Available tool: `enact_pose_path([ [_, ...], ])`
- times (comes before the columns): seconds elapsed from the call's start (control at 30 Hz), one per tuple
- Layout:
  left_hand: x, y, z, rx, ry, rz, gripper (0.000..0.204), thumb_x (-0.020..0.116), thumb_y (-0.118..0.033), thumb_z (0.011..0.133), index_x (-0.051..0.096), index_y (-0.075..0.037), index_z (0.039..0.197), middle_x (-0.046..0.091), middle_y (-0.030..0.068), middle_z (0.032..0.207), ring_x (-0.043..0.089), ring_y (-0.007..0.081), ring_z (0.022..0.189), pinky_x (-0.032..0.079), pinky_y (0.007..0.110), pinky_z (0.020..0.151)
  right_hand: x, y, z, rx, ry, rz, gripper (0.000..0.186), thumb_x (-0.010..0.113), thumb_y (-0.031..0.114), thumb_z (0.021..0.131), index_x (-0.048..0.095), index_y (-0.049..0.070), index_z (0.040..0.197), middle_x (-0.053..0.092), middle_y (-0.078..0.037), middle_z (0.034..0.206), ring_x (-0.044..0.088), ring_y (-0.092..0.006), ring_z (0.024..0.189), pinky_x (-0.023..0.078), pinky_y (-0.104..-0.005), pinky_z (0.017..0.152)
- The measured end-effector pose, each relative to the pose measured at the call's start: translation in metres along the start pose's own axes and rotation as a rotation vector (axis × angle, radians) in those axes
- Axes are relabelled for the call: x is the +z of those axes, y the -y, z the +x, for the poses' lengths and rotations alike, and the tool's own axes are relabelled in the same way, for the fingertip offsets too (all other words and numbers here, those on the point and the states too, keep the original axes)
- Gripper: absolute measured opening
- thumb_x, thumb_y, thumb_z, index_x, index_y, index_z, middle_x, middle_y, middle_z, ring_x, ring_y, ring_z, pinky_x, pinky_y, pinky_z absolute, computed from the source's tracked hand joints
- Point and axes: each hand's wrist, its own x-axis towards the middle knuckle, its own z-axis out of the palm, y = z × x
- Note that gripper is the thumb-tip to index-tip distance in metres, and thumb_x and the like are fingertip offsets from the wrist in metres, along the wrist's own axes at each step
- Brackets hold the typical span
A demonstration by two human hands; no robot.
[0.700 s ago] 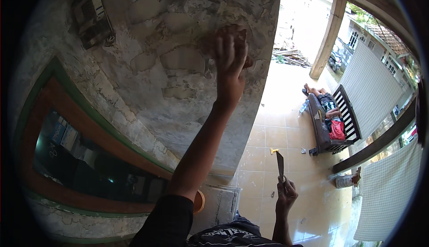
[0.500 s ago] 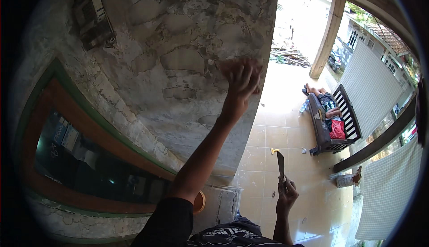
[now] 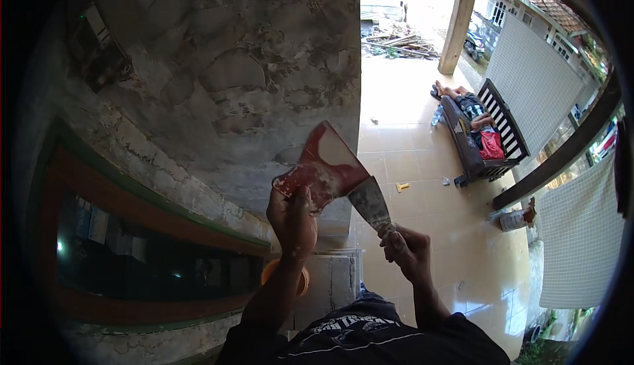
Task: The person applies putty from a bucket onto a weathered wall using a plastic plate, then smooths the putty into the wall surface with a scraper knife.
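My left hand is closed round the lower edge of a red plastic plaster spreader, whose face carries a pale smear of filler. In my right hand is a putty knife with a wide, stained metal blade, its handle mostly hidden by my fingers. The blade's edge meets the right corner of the spreader, and both tools are held in front of my chest. Beyond them rises a grey wall with rough, patchy plaster.
An orange bucket stands by a grey block below my left forearm. At left is a green-and-brown window frame. A person lies on a dark bench at right. A yellow object lies on the tiled floor.
My left hand has come down from the wall, and the red spreader now shows clearly in it. My right hand has brought the putty knife up and left against the spreader. The view has shifted.
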Motion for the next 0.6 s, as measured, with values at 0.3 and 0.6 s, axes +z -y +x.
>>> enact_pose_path([
  [0.3, -0.030, -0.010, -0.033, 0.012, 0.408, 0.614, 0.023, 0.048, -0.002, 0.088, 0.057, 0.003, 0.109, 0.067, 0.0129, 0.093, 0.063, 0.0150, 0.085, 0.049, 0.027, 0.078, -0.003, 0.025, 0.021, 0.047, 0.108, 0.008, 0.039, 0.055, 0.033, 0.094, 0.065, -0.005, 0.091, 0.052, 0.001, 0.062, 0.045, -0.0037, 0.054, 0.037, -0.0199, 0.049],
  [0.6, -0.036, -0.047, -0.003, -0.696, 0.199, -0.064, 0.026, 0.049, -0.002, 0.084, 0.053, 0.006, 0.108, 0.063, 0.0139, 0.096, 0.067, 0.0194, 0.081, 0.058, 0.029, 0.070, 0.012, -0.010, 0.035, -0.484, -0.286, -0.482, 0.038, 0.071, -0.012, 0.067, 0.068, 0.003, 0.102, 0.063, -0.011, 0.097, 0.060, -0.0182, 0.083, 0.051, -0.0295, 0.072],
])
